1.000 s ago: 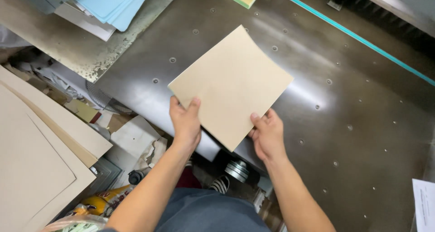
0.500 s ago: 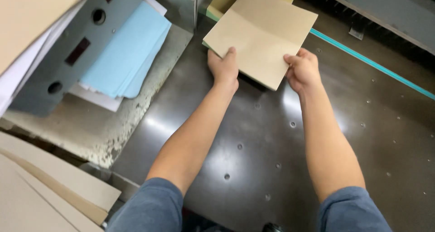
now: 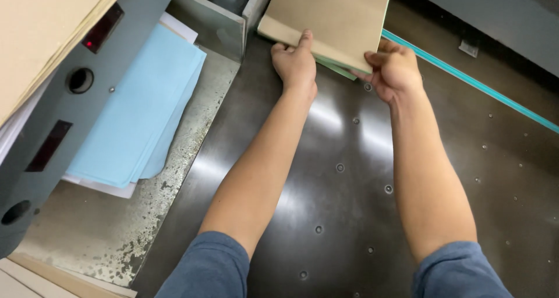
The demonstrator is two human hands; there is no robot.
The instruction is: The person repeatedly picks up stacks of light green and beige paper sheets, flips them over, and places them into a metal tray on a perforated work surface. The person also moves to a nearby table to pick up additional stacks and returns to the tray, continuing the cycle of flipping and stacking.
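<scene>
Brown card sheets (image 3: 335, 16) lie as a stack just beyond both sets of fingers, near edge slanting down toward the right. Left hand (image 3: 296, 62) pinches the near-left part of that edge, thumb on top; right hand (image 3: 393, 70) curls closed under the near-right corner. Both sit equally near. Pale green sheets (image 3: 338, 70) show beneath the stack. Left of the fingers stands a grey metal guide (image 3: 212, 21), with light blue paper (image 3: 140, 109) further left, all on the dark steel table (image 3: 349, 205).

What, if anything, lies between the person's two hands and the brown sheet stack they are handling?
Nothing visible. The left hand and right hand both grip the near edge of the brown sheet stack directly, above the dark metal table.
</scene>
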